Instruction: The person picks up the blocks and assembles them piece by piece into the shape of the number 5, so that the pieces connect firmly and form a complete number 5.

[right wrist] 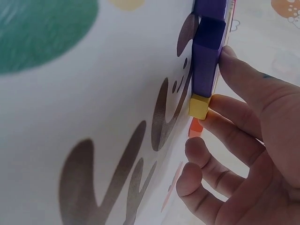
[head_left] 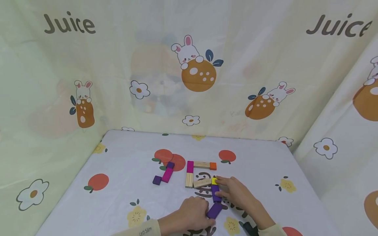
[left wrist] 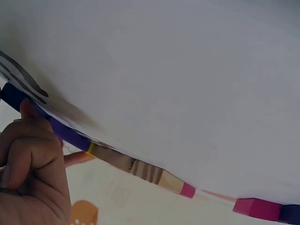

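At the front of the layout, my left hand (head_left: 193,213) holds a purple block (head_left: 214,210) that lies at a slant; its other fingers are curled, as the left wrist view shows. A second purple block (head_left: 216,193) touches or nearly touches it, with a yellow cube (right wrist: 199,107) at its far end. From the right side my right hand (head_left: 236,193) touches both: the thumb rests on the second purple block, while fingertips press the yellow cube. Its remaining fingers bend loosely. A plain wooden block (head_left: 202,183) runs left from the yellow cube.
Another wooden block (head_left: 189,180), a magenta block (head_left: 190,166), a further wooden block (head_left: 202,165) and an orange cube (head_left: 213,166) continue the outline. Left of it lie a second magenta block (head_left: 167,175) and two dark purple cubes, one nearer (head_left: 157,180). Printed cloth covers the table (head_left: 118,196).
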Tool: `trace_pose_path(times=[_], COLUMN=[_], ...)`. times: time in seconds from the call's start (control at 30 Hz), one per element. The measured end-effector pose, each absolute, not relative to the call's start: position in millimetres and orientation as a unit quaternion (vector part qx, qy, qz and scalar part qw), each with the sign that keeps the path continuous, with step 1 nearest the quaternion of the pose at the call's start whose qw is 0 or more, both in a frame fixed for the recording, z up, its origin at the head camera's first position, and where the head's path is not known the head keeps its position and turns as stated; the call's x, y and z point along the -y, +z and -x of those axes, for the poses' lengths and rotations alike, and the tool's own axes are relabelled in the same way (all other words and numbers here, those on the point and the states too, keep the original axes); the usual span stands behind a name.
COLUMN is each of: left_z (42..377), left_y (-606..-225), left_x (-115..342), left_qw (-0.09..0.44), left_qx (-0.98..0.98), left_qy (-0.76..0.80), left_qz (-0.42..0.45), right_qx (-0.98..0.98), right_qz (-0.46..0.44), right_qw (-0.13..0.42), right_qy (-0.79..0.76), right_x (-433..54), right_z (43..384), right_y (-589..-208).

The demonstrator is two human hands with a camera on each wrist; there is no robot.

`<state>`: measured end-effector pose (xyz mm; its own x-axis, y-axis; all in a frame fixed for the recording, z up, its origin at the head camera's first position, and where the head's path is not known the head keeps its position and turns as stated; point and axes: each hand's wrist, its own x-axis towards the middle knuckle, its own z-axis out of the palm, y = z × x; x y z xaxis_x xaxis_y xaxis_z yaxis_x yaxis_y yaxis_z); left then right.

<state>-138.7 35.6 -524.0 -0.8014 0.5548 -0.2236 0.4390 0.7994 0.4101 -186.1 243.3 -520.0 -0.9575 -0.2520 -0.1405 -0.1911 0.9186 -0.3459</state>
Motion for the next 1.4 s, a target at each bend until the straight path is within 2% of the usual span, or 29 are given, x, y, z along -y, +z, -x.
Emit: trace_pose_path(times=[0.53, 0.83, 0.97, 1.27, 1.4], left_z=[148, 149, 155, 181, 189], left_y=[-523, -522, -522, -514, -514], left_x=[-31, -27, -16, 25, 45], left_qw=[0.136, 0.170, 0.117, -0.086, -0.103], left_qx=[-0.938, -0.952, -0.959, -0.960, -0.959], left_qy=[0.142, 0.128, 0.152, 0.200, 0.222], left_qz=[-0.286, -0.219, -0.208, -0.177, -0.140], right_qx=[-0.977, -0.978, -0.978, -0.978, -0.978], right_qz=[0.111, 0.109, 0.107, 0.098, 0.098], right_qw=[0.081, 0.088, 0.090, 0.093, 0.091], right_qy=[-0.163, -0.155, -0.158, -0.159, -0.160], right_x=[-242, -241, -241, -241, -241], right_z=[186, 186, 186, 186, 185], right_y=[-519, -517, -517, -519, -518])
